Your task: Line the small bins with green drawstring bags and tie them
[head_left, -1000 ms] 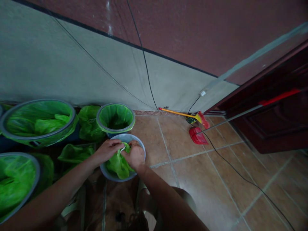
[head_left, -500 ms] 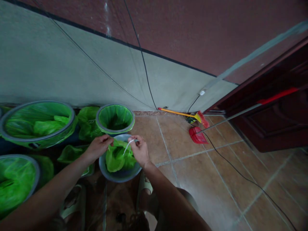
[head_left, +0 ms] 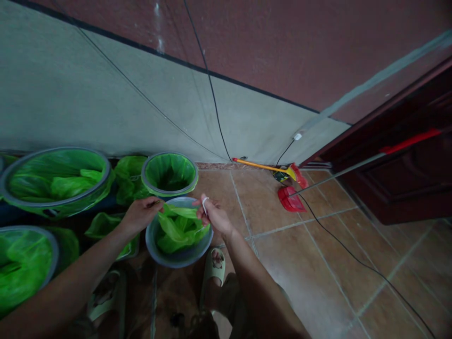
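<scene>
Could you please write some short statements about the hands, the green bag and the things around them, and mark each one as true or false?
1. The left hand and the right hand hold the green bag between them. True.
2. The green bag is folded over the whole rim of the bin below the hands. False: much of that rim is bare.
3. A white string shows at the right hand. True.
4. A red dustpan is on the floor. True.
5. The left hand touches the dustpan. False: it is well apart from it, at the green bag.
</scene>
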The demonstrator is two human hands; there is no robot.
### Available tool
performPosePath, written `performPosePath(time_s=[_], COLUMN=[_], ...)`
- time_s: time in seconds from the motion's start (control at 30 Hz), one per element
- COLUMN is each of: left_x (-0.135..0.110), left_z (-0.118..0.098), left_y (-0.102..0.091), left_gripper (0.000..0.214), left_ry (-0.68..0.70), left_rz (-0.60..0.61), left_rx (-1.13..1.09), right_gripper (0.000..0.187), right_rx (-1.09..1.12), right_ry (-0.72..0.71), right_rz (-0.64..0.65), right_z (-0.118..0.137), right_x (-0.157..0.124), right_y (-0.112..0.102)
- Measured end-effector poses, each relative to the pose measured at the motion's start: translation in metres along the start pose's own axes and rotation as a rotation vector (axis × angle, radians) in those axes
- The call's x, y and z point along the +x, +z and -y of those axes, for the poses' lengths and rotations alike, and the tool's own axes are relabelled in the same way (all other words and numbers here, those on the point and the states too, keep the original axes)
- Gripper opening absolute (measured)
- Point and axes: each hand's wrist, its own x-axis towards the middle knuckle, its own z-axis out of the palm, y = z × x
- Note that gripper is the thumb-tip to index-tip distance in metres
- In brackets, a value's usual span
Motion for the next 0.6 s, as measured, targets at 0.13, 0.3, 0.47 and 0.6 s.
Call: performPosePath(time_s=[0.13, 0.3, 0.47, 0.6], left_x=[0.0, -0.005, -0.015, -0.02], left_z=[-0.001, -0.008, -0.022, -0.028], left_y=[0.002, 0.009, 0.016, 0.017], left_gripper=[0.041, 0.037, 0.031, 0.028], left_ry=[0.032, 0.079, 0.136, 0.168], left_rz=[0.066, 0.214, 0.285, 0.331], left_rx=[-0.071, -0.161, -0.127, -0.089], right_gripper=[0.043, 0.022, 0.021, 0.019], right_rx=[-0.081, -0.196, -0.292, -0.372], right_ry=[0.007, -0.109, -0.201, -0.207], right_rz=[0.001, -0.046, 0.036, 0.119], right_z=[-0.011, -0.026, -0.038, -0.038], right_x=[0.002, 0.009, 0.009, 0.005], right_y=[0.007, 0.021, 0.027, 0.027])
